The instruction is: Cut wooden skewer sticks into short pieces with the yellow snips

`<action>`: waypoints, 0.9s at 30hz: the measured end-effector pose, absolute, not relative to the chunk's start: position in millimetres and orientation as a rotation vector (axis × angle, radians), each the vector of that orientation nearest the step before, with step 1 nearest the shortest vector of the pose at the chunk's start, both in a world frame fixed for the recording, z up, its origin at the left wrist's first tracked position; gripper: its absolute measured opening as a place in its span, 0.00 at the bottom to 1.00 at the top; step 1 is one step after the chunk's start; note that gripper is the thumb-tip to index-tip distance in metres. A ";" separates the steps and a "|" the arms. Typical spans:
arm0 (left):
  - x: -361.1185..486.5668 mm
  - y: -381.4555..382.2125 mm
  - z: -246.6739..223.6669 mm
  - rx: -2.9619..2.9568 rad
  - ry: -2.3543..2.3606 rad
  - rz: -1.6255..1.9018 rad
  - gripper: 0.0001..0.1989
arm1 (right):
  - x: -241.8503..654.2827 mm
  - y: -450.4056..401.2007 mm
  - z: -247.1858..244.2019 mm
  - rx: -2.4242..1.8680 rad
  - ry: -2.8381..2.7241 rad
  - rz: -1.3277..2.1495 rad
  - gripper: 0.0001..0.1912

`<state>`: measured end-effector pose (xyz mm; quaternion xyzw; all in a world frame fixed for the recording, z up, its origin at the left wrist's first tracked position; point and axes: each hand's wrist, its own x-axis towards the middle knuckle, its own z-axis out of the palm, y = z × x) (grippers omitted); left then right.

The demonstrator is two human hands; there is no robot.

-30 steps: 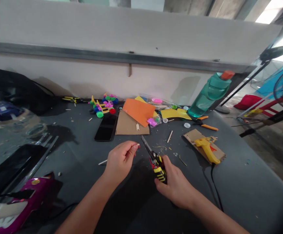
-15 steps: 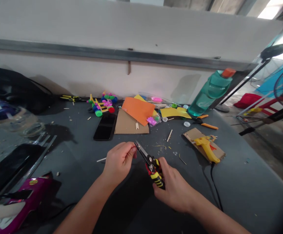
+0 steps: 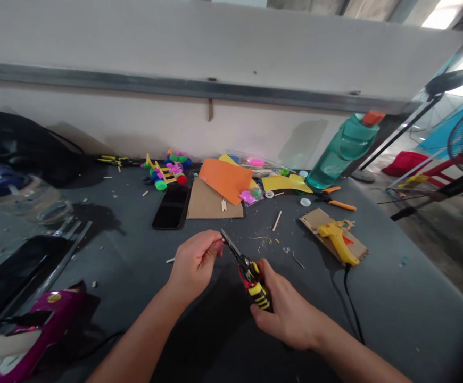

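My right hand [image 3: 285, 306] is wrapped round the black-and-yellow handles of a pair of snips [image 3: 249, 270], whose narrow blades point up and to the left. My left hand [image 3: 195, 261] is closed in a pinch on a thin white stick [image 3: 170, 260]. One end of the stick shows left of the hand, and a tiny bit shows at the fingertips beside the blade tips. The blades look nearly closed there. Beyond the hands, a piece of cardboard [image 3: 211, 207] lies with a sheet of orange paper [image 3: 227, 178] on top, beside a black phone [image 3: 171, 206].
A yellow glue gun [image 3: 337, 242] rests on cardboard at the right, its cord running forward. Behind it are orange-handled pliers [image 3: 341, 205] and a tilted green bottle [image 3: 341, 151]. A colourful toy [image 3: 167, 173] stands near the wall. A purple device [image 3: 42, 330] sits at the left.
The snips' blades have come together at my left fingertips. Less of the white stick sticks out to the left of my left hand.
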<state>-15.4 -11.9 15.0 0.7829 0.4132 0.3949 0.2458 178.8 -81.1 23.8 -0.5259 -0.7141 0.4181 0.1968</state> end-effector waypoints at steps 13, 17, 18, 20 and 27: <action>-14.8 -10.0 16.6 2.159 1.147 1.087 0.14 | 177.2 -84.1 11.4 -1.680 -2.164 0.798 0.14; -13.6 -10.9 17.2 2.138 1.181 1.072 0.13 | 178.1 -82.3 9.4 -1.657 -2.123 0.859 0.14; -13.5 -10.9 17.1 2.110 1.191 1.073 0.10 | 178.9 -81.2 9.9 -1.632 -2.095 0.897 0.14; -13.8 -10.6 16.9 2.020 1.213 1.088 0.06 | 181.4 -78.5 12.3 -1.589 -2.036 0.964 0.13; -15.0 -10.4 20.8 2.031 1.245 1.109 0.06 | 187.7 -74.8 19.8 -1.553 -1.965 1.072 0.14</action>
